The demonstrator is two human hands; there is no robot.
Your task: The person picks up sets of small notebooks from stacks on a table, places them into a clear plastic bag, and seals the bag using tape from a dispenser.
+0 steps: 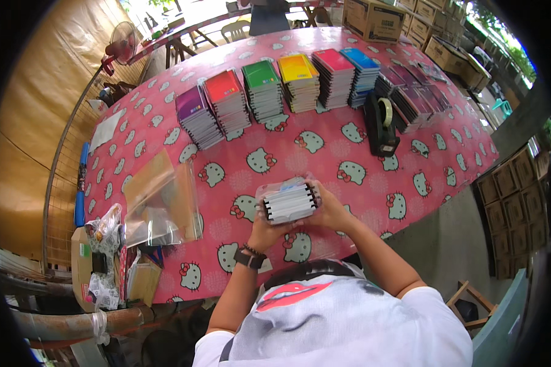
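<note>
A small bundle of spiral notebooks in a clear plastic wrapper is held between my two hands, its white page edges and black binding facing up. My left hand is closed round its left and lower side. On its right side my right hand grips it, with the fingertips partly hidden. Beyond stand stacks of notebooks with purple, red, green, yellow, pink and blue covers. Clear plastic bags lie to the left.
A black tape dispenser stands right of the stacks, beside plastic-wrapped notebook bundles. Cardboard boxes sit at the back right. A blue tube-like object lies along the left edge of the pink table. A red fan stands behind.
</note>
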